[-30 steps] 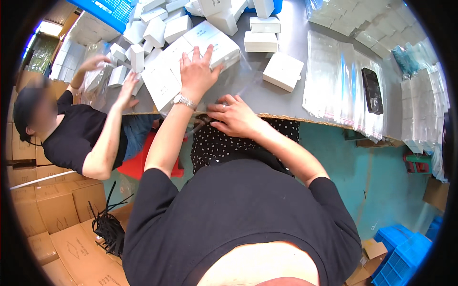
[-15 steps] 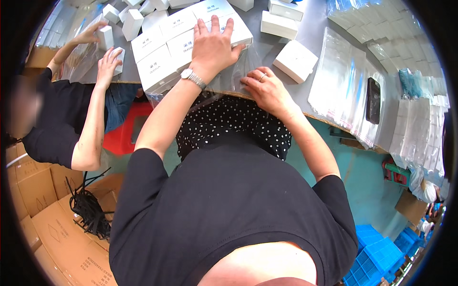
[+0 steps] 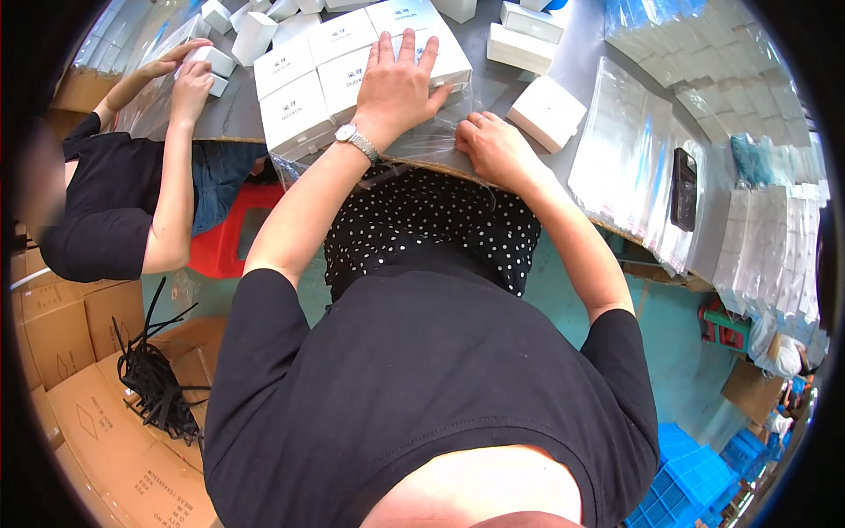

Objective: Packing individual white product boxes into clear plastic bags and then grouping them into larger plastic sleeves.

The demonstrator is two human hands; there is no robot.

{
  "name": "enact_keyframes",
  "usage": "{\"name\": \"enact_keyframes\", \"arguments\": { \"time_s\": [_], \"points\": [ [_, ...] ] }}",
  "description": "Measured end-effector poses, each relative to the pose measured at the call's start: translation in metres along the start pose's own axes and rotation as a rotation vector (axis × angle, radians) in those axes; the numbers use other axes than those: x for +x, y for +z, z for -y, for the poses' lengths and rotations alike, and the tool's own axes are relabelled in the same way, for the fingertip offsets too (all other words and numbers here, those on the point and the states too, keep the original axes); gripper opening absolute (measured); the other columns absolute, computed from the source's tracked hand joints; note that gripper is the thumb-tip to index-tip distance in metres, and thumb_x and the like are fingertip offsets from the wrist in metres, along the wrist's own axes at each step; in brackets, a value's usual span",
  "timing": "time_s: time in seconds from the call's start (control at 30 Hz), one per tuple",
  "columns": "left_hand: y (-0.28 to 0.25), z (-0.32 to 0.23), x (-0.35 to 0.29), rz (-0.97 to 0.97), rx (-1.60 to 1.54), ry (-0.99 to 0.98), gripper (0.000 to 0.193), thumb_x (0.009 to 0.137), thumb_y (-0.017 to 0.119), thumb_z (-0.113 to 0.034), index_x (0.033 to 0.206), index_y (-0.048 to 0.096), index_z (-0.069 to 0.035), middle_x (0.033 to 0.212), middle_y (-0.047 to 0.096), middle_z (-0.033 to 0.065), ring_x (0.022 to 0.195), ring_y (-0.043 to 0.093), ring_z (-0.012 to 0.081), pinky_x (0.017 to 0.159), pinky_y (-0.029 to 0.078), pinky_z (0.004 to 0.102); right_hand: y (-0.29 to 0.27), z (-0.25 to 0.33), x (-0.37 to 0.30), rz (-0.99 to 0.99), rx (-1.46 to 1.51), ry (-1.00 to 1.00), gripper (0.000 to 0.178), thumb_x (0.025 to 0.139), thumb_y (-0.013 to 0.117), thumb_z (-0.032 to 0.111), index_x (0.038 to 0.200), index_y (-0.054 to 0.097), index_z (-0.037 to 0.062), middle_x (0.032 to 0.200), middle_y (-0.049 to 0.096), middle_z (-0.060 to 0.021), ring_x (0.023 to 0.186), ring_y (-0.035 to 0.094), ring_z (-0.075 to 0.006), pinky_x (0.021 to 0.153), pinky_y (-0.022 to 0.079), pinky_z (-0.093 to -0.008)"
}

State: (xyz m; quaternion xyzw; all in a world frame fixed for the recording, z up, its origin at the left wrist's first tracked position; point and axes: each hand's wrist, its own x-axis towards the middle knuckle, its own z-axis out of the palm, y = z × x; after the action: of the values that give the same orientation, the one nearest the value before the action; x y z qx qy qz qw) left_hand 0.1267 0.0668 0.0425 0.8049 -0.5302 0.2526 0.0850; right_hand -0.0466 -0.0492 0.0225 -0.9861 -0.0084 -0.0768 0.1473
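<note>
One grey table (image 3: 236,113) stretched in front of the person. Six white boxes (image 3: 293,110), packed in two rows of three, lay at its front edge, with clear film (image 3: 427,136) along their near side and to their right. Farther right along that edge spread some clear bags (image 3: 616,141). The left hand (image 3: 396,92) lay flat, fingers spread, on the front row's right-hand part. Apart from it, the right hand (image 3: 495,145) rested with bent fingers at the front edge; whether it pinched film could not be told. Just beyond it lay a single carton (image 3: 547,113). A dark phone (image 3: 684,189) lay on the bags' right part. A silver watch (image 3: 356,141) circled the left wrist.
</note>
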Motion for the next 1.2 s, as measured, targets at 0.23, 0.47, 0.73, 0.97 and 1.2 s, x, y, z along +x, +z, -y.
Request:
{"name": "enact_keyframes", "arguments": {
  "time_s": [0.23, 0.47, 0.73, 0.97, 1.2],
  "points": [
    [0.001, -0.001, 0.002, -0.009, 0.037, -0.004, 0.070, 0.087, 0.063, -0.053, 0.142, 0.050, -0.011, 0.138, 0.054, 0.0244, 0.128, 0.049, 0.0490, 0.109, 0.039, 0.0518, -0.012, 0.017, -0.014, 0.147, -0.213, -0.044, 0.011, 0.084, 0.061, 0.010, 0.091, 0.059, 0.0014, 0.091, 0.061, -0.0144, 0.091, 0.063, -0.0312, 0.079, 0.052, -0.0416],
    [-0.001, -0.001, 0.000, -0.002, 0.034, -0.041, 0.071, 0.087, 0.063, -0.052, 0.143, 0.049, -0.011, 0.139, 0.052, 0.0245, 0.128, 0.048, 0.0492, 0.109, 0.039, 0.0518, -0.018, 0.020, -0.024, -0.180, 0.185, 0.037, 0.016, 0.087, 0.068, 0.013, 0.101, 0.064, 0.0082, 0.097, 0.061, -0.0112, 0.088, 0.063, -0.0338, 0.074, 0.052, -0.0420],
    [-0.004, -0.001, -0.002, 0.001, 0.012, -0.030, 0.071, 0.086, 0.064, -0.050, 0.143, 0.048, -0.012, 0.140, 0.052, 0.0242, 0.127, 0.049, 0.0494, 0.107, 0.040, 0.0529, -0.003, 0.006, -0.001, -0.020, 0.202, 0.076, 0.012, 0.086, 0.069, 0.015, 0.088, 0.063, 0.0057, 0.091, 0.062, -0.0111, 0.083, 0.065, -0.0336, 0.072, 0.053, -0.0430],
    [-0.002, -0.001, -0.001, 0.006, 0.017, -0.025, 0.070, 0.087, 0.063, -0.050, 0.143, 0.049, -0.012, 0.140, 0.052, 0.0239, 0.127, 0.049, 0.0493, 0.107, 0.040, 0.0526, -0.017, 0.026, -0.035, 0.157, 0.113, 0.046, 0.009, 0.086, 0.065, 0.013, 0.085, 0.060, 0.0053, 0.086, 0.059, -0.0122, 0.078, 0.065, -0.0332, 0.068, 0.053, -0.0440],
    [-0.002, -0.002, 0.000, -0.013, 0.002, -0.040, 0.073, 0.086, 0.063, -0.056, 0.143, 0.050, -0.013, 0.140, 0.052, 0.0226, 0.129, 0.048, 0.0485, 0.108, 0.039, 0.0527, -0.014, 0.022, -0.019, -0.225, 0.221, 0.087, 0.008, 0.086, 0.067, 0.014, 0.092, 0.065, 0.0088, 0.091, 0.061, -0.0088, 0.081, 0.065, -0.0315, 0.069, 0.053, -0.0408]
  ]
}}
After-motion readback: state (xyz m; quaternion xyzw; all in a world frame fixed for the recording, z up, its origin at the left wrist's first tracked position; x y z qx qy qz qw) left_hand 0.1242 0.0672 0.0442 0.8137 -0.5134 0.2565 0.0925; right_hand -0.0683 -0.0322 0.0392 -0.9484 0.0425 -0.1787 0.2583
